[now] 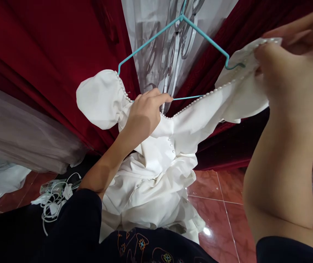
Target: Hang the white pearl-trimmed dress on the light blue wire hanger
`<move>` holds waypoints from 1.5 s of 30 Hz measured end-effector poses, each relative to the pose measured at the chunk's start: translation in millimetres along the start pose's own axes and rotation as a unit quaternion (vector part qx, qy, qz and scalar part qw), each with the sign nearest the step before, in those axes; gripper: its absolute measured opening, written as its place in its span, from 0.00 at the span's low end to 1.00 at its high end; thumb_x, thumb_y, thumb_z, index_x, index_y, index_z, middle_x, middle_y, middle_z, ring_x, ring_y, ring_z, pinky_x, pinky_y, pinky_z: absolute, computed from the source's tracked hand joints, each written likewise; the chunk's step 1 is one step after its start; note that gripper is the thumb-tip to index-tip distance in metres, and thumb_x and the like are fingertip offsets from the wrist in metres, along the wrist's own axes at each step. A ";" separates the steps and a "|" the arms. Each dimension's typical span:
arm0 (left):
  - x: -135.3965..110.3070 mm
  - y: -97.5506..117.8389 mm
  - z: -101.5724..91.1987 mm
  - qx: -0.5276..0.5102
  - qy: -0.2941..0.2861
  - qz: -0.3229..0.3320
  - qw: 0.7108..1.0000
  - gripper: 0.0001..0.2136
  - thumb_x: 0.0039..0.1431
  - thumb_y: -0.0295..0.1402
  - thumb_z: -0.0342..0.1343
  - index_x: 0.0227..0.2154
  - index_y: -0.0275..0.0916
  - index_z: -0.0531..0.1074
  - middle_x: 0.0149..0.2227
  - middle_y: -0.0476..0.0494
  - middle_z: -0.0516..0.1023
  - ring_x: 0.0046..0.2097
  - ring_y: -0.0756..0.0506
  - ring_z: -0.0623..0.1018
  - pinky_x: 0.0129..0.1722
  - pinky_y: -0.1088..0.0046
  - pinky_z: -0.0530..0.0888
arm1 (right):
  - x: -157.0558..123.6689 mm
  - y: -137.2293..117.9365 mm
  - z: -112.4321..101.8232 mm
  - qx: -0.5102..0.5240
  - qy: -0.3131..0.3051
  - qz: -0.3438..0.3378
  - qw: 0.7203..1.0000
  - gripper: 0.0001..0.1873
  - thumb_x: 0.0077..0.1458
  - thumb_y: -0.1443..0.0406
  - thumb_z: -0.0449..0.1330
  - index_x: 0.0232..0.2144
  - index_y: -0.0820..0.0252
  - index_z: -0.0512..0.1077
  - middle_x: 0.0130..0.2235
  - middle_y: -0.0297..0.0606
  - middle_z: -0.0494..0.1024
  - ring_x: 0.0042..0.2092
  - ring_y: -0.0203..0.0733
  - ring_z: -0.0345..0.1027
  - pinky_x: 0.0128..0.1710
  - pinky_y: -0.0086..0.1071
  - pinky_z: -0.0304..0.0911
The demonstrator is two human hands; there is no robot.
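A white dress (156, 171) with a pearl-trimmed neckline hangs on a teal wire hanger (156, 34) in front of red curtains. My left hand (145, 113) is closed on the neckline near the middle, fingers curled over the pearl edge and the hanger's lower bar. My right hand (287, 54), very close to the camera at upper right, pinches the dress's right shoulder sleeve (244, 95) next to the hanger's right end. The left puffed sleeve (100, 98) sits on the hanger's left end.
Red velvet curtains (49, 54) and a sheer white curtain (161, 47) hang behind. Grey fabric (22, 142) drapes at left. A tangle of white cables (53, 201) lies on the red tiled floor (219, 204). My dark embroidered clothing fills the bottom edge.
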State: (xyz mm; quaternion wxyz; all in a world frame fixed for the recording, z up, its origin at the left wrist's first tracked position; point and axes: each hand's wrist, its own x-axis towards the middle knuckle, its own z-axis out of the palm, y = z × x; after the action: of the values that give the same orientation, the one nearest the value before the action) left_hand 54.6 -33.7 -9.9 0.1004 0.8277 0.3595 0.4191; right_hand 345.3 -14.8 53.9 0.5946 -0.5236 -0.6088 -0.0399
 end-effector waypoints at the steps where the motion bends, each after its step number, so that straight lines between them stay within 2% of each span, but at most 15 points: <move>1: -0.3 -0.6 0.0 0.008 0.001 0.000 1.000 0.25 0.61 0.15 0.46 0.44 0.44 0.83 0.40 0.44 0.80 0.41 0.41 0.80 0.46 0.61 0.77 | 0.5 -10.9 3.3 0.019 -0.027 0.025 0.999 0.15 0.54 0.75 0.63 0.43 0.64 0.85 0.35 0.41 0.81 0.33 0.39 0.74 0.35 0.37 0.67; 4: -2.4 -1.2 -0.8 0.044 0.011 0.001 0.999 0.24 0.62 0.16 0.45 0.46 0.43 0.83 0.40 0.44 0.80 0.42 0.41 0.79 0.49 0.59 0.76 | -10.9 -35.1 12.0 0.097 -0.059 0.052 0.992 0.17 0.49 0.77 0.66 0.43 0.66 0.84 0.39 0.42 0.83 0.35 0.42 0.79 0.39 0.42 0.75; 8: -4.7 3.3 -2.5 0.070 0.002 -0.002 0.998 0.24 0.66 0.16 0.45 0.50 0.42 0.82 0.45 0.42 0.81 0.45 0.40 0.80 0.53 0.56 0.75 | -55.9 -43.9 25.6 0.089 0.018 -0.117 0.989 0.14 0.60 0.71 0.60 0.46 0.57 0.81 0.48 0.41 0.83 0.50 0.44 0.79 0.51 0.42 0.76; 11: -7.9 5.1 -0.5 0.064 0.000 0.037 0.997 0.21 0.69 0.19 0.46 0.55 0.41 0.80 0.50 0.41 0.82 0.51 0.39 0.81 0.56 0.56 0.76 | -92.1 -33.9 45.8 0.043 -0.133 -0.194 0.971 0.16 0.64 0.62 0.62 0.53 0.53 0.77 0.51 0.43 0.82 0.53 0.51 0.77 0.53 0.48 0.75; 13: -14.8 2.4 2.3 0.037 0.021 0.092 0.995 0.19 0.73 0.22 0.47 0.57 0.42 0.78 0.55 0.41 0.82 0.56 0.40 0.81 0.61 0.54 0.75 | -107.6 -22.8 60.6 0.009 -0.161 -0.206 0.965 0.18 0.64 0.61 0.62 0.56 0.55 0.76 0.51 0.44 0.82 0.53 0.53 0.76 0.54 0.52 0.72; 16: -32.5 -7.6 4.7 0.017 0.124 0.132 0.983 0.15 0.78 0.30 0.47 0.55 0.47 0.77 0.57 0.44 0.80 0.62 0.42 0.79 0.66 0.54 0.74 | -116.9 -9.9 74.8 -0.005 -0.101 -0.200 0.975 0.16 0.66 0.62 0.59 0.54 0.54 0.77 0.48 0.42 0.82 0.51 0.51 0.75 0.54 0.50 0.68; 19: -45.7 -21.2 -0.1 0.085 0.303 0.089 0.945 0.11 0.78 0.41 0.53 0.52 0.47 0.79 0.52 0.42 0.78 0.57 0.41 0.79 0.60 0.54 0.77 | -118.1 -8.2 77.9 0.017 -0.075 -0.197 0.977 0.14 0.68 0.64 0.57 0.52 0.53 0.78 0.46 0.40 0.81 0.48 0.48 0.75 0.53 0.47 0.65; 23: -32.6 -41.8 -13.6 0.155 0.425 0.044 0.891 0.23 0.65 0.51 0.67 0.57 0.45 0.77 0.55 0.38 0.74 0.59 0.36 0.75 0.64 0.49 0.72 | -116.3 -15.3 75.2 0.016 -0.075 -0.178 0.981 0.12 0.69 0.63 0.57 0.48 0.52 0.80 0.43 0.40 0.79 0.44 0.47 0.72 0.51 0.47 0.62; 25: -17.7 -52.1 -20.4 0.153 0.425 0.016 0.892 0.21 0.63 0.47 0.69 0.55 0.45 0.77 0.56 0.39 0.76 0.61 0.35 0.75 0.67 0.48 0.68 | -113.1 -17.4 73.0 0.003 -0.085 -0.160 0.983 0.11 0.69 0.61 0.58 0.45 0.52 0.81 0.40 0.39 0.79 0.42 0.46 0.71 0.50 0.47 0.62; 28: -1.3 -64.1 -30.3 0.094 0.381 -0.036 0.919 0.07 0.66 0.34 0.64 0.45 0.44 0.81 0.48 0.43 0.82 0.56 0.37 0.79 0.65 0.51 0.72 | -105.9 -16.8 70.4 0.003 -0.110 -0.137 0.984 0.09 0.68 0.60 0.61 0.43 0.52 0.82 0.38 0.39 0.78 0.41 0.46 0.70 0.49 0.47 0.62; 31: 0.7 -72.0 -40.2 -0.020 0.374 -0.060 0.925 0.07 0.68 0.28 0.59 0.43 0.41 0.83 0.44 0.46 0.85 0.50 0.41 0.84 0.59 0.60 0.78 | -99.6 -13.8 70.6 0.010 -0.121 -0.121 0.985 0.08 0.67 0.61 0.63 0.42 0.52 0.83 0.37 0.39 0.77 0.41 0.47 0.69 0.49 0.47 0.62; 36: -12.4 -95.2 -53.6 -0.121 0.430 -0.072 0.892 0.09 0.70 0.28 0.56 0.43 0.38 0.83 0.42 0.49 0.86 0.47 0.45 0.84 0.53 0.66 0.79 | -98.2 -11.4 75.3 0.016 -0.122 -0.098 0.987 0.07 0.66 0.61 0.64 0.42 0.52 0.83 0.38 0.39 0.78 0.43 0.47 0.70 0.51 0.48 0.64; 39: -22.1 -112.6 -51.2 -0.218 0.487 -0.152 0.832 0.11 0.72 0.30 0.53 0.34 0.37 0.79 0.34 0.50 0.82 0.40 0.48 0.82 0.45 0.66 0.77 | -102.0 -13.9 76.7 0.021 -0.112 -0.105 0.988 0.08 0.68 0.61 0.62 0.42 0.52 0.82 0.38 0.40 0.77 0.43 0.47 0.70 0.51 0.49 0.64; 42: -35.7 -113.5 -37.4 -0.297 0.509 -0.234 0.773 0.15 0.69 0.42 0.58 0.28 0.39 0.71 0.28 0.51 0.76 0.38 0.48 0.81 0.42 0.68 0.77 | -105.7 -17.6 77.8 0.023 -0.101 -0.115 0.988 0.08 0.69 0.61 0.61 0.42 0.52 0.82 0.38 0.40 0.77 0.42 0.47 0.70 0.50 0.49 0.64; 45: -49.7 -92.1 -19.2 -0.333 0.433 -0.226 0.806 0.14 0.58 0.44 0.68 0.32 0.38 0.76 0.33 0.48 0.82 0.39 0.46 0.83 0.44 0.70 0.79 | -107.4 -19.1 80.8 0.027 -0.096 -0.112 0.989 0.07 0.69 0.61 0.62 0.42 0.52 0.81 0.38 0.39 0.77 0.41 0.46 0.69 0.51 0.49 0.64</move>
State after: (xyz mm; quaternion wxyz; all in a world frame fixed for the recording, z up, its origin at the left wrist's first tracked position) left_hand -26.5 -3.6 -71.9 0.2955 0.3712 0.3808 0.7937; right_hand 249.6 -32.6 -40.8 0.5395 -0.4370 -0.7186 -0.0391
